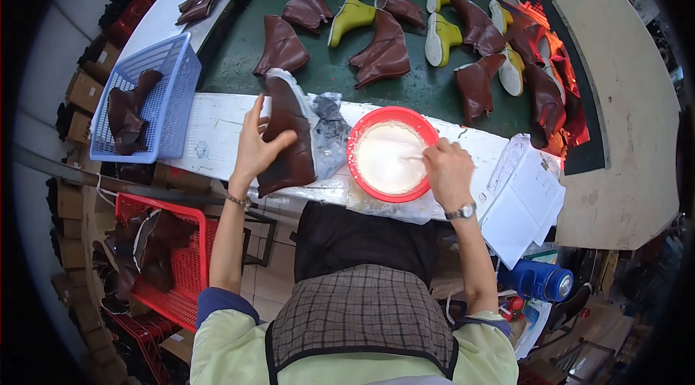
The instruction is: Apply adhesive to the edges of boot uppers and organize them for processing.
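Observation:
A brown leather boot (291, 135) with a white edge along its sole side lies on the white bench in front of me. My left hand (259, 142) grips it from the left, thumb over the leather and fingers at the far side. To its right sits a red bowl (352, 161) with creamy white liquid (391, 153). My right hand (449, 170) is closed at the bowl's right rim, pinching what looks like a thin brush (413, 158) that dips into the liquid. Between boot and bowl is a dark-smudged plastic sheet (331, 128).
Beyond the bench, a green conveyor belt (239, 59) carries several brown boot uppers (381, 52) and yellow-green boot forms (352, 19); an orange-lit heater opening (568, 95) stands right. Papers (521, 204) and a blue flask (539, 280) are at right, blue (190, 95) and red baskets (206, 251) at left.

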Available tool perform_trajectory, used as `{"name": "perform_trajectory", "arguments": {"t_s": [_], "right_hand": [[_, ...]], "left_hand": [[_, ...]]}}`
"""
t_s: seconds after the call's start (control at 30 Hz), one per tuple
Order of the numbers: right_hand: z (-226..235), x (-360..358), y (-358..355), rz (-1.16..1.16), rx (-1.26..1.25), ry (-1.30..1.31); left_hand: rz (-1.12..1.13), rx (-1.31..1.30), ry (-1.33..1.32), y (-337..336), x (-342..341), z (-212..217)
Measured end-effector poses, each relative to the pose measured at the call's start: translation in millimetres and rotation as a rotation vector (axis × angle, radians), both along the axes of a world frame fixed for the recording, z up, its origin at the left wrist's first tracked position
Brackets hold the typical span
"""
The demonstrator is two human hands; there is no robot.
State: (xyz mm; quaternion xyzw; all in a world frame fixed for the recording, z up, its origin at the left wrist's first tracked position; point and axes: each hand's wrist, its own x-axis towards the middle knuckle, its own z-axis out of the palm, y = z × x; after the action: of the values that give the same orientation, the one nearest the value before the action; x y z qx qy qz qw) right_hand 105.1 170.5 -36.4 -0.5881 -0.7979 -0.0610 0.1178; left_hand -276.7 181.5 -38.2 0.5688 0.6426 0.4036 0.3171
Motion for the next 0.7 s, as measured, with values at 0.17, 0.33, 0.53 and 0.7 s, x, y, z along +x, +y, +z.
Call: {"name": "perform_trajectory", "arguments": {"t_s": [0.17, 0.33, 0.53, 0.7], "right_hand": [[6.9, 20.9, -21.8, -0.131, -0.021, 0.169], [13.7, 24.7, -41.3, -0.183, -0.019, 0.396], [31.9, -7.5, -54.1, -0.021, 0.010, 0.827], [44.2, -40.4, -56.1, 0.196, -0.073, 0.958]], "left_hand": [[-0.105, -0.154, 0.688, -51.7, 1.9, -28.2], [-0.094, -0.063, 0.606, -66.4, 5.0, -21.3], [-0.151, 0.382, 0.461, -90.2, 25.0, 1.2], [-0.322, 0.446, 0.396, -105.5, 48.2, 25.5]]}}
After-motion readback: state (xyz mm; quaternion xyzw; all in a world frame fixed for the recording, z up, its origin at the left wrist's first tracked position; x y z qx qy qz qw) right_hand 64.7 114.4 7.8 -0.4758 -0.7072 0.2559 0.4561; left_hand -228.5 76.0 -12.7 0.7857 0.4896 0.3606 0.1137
